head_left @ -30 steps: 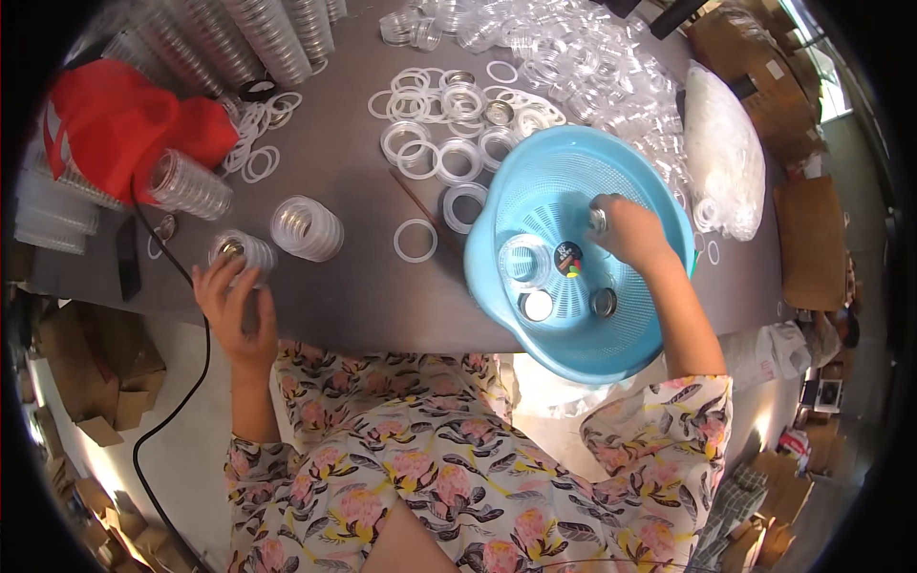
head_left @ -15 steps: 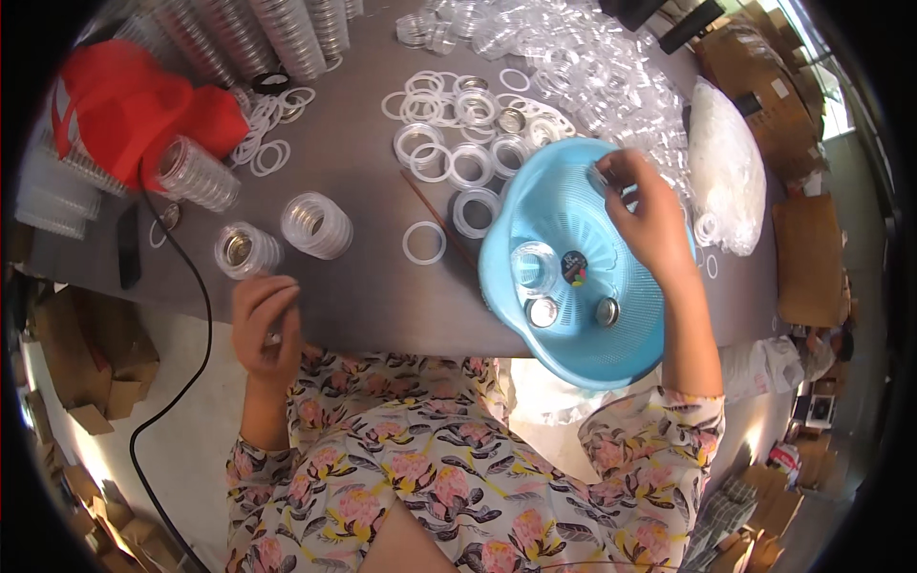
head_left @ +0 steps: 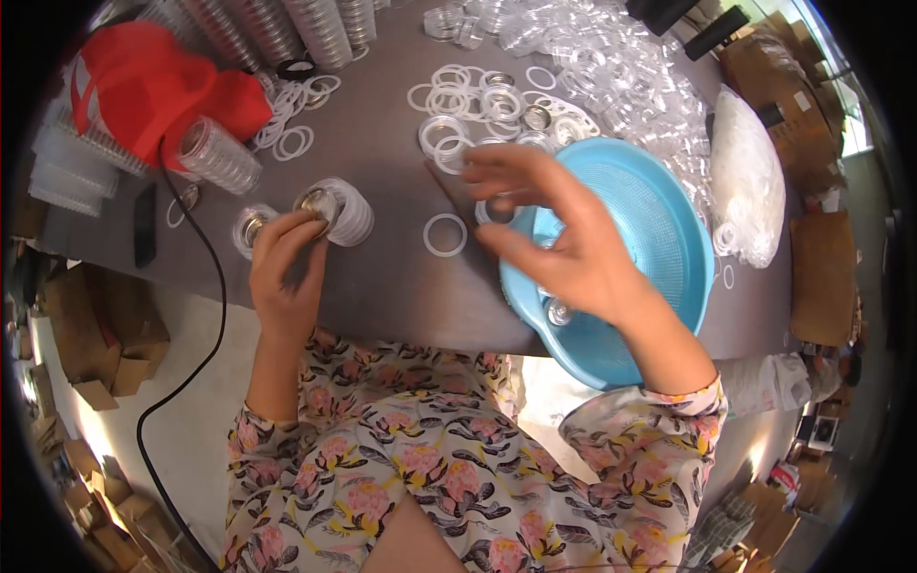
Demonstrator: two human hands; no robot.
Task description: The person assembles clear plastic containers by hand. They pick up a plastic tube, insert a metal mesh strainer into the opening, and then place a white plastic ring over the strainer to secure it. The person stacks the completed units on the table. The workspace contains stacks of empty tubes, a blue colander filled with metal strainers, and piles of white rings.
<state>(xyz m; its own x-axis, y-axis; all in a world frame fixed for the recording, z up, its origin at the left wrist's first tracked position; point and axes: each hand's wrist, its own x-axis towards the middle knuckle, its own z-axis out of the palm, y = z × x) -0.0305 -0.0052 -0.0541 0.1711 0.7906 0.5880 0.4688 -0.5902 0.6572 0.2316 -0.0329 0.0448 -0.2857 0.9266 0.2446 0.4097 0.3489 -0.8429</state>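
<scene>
My left hand (head_left: 289, 263) pinches a small round disc (head_left: 316, 205) with a metallic sheen, held in front of a stack of clear round lids (head_left: 354, 215). Beside that hand, a second clear stack (head_left: 245, 225) is partly covered by the fingers. My right hand (head_left: 573, 244) is open, fingers apart and slightly blurred, above the left side of a light blue plastic basket (head_left: 680, 229). A small silvery round piece (head_left: 558, 311) lies in the basket; my right hand and forearm hide much of its inside. A single white ring (head_left: 445, 235) lies between my hands.
White rings (head_left: 449, 100) are spread beyond the basket, near a large heap of clear plastic pieces (head_left: 611, 76). A full white bag (head_left: 747, 181) stands at right. Red cloth (head_left: 153, 91), tall clear stacks (head_left: 320, 33) and a black cable (head_left: 222, 286) are at left.
My right hand has left the basket's far side and swung left, its fingers now spread. My left hand has moved up to the clear stacks and now holds the disc.
</scene>
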